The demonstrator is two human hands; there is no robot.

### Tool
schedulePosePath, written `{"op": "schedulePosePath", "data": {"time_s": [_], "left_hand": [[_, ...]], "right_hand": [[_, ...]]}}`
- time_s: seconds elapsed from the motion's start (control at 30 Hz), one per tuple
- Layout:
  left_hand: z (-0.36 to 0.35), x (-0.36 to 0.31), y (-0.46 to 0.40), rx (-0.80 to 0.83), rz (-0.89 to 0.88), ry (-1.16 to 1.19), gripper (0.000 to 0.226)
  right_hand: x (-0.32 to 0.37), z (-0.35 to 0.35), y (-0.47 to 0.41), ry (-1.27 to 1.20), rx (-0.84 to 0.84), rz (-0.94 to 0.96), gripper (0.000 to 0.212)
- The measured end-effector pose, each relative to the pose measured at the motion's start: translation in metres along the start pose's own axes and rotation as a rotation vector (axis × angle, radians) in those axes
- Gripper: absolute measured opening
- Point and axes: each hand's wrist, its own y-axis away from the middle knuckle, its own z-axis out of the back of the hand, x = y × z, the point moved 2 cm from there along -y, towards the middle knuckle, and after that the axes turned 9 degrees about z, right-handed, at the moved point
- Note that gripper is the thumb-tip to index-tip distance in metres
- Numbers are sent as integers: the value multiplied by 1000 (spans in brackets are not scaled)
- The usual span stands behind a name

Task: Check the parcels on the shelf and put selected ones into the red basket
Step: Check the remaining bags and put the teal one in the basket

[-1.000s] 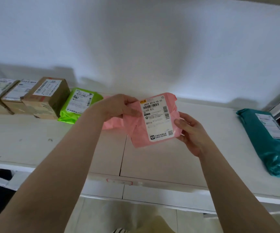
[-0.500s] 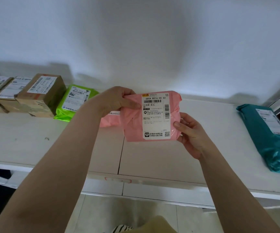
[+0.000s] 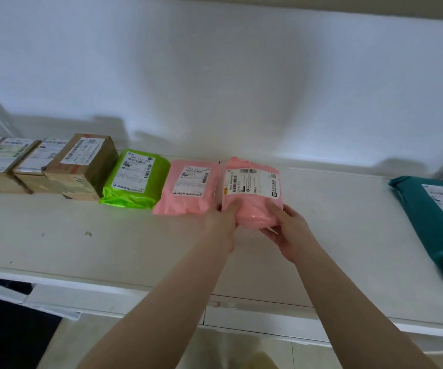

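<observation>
A pink parcel (image 3: 252,191) with a white label lies on the white shelf (image 3: 108,243), label turned sideways. My left hand (image 3: 221,222) grips its near left corner. My right hand (image 3: 286,230) holds its near right edge, thumb on top. Just to its left lies a second pink parcel (image 3: 189,190), then a green parcel (image 3: 136,179). The red basket is not in view.
Three brown cardboard boxes (image 3: 82,166) stand in a row at the shelf's left end. A teal parcel (image 3: 438,225) lies at the far right. A white wall rises behind the shelf. The floor shows below the shelf's front edge.
The pink parcel, held up facing me before, now lies flat on the shelf beside the other pink parcel, its label rotated. Both hands moved forward with it and the second pink parcel is uncovered.
</observation>
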Motion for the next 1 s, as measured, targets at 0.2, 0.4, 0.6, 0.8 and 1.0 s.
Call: {"op": "schedulePosePath", "data": {"time_s": [0.2, 0.4, 0.6, 0.8, 1.0], "left_hand": [[-1, 3, 0, -27, 110, 6, 27], [-6, 4, -1, -52, 233, 79, 32], [-9, 5, -1, -66, 269, 53, 42], [-10, 6, 2, -18, 308, 50, 55], [-11, 8, 3, -7, 321, -13, 56]], "right_hand": [[2, -15, -19, 11, -122, -7, 32], [0, -21, -32, 77, -133, -9, 31], [-3, -21, -41, 180, -138, 34, 34], [-9, -21, -39, 138, -143, 11, 20], [-14, -16, -45, 172, -234, 37, 30]]}}
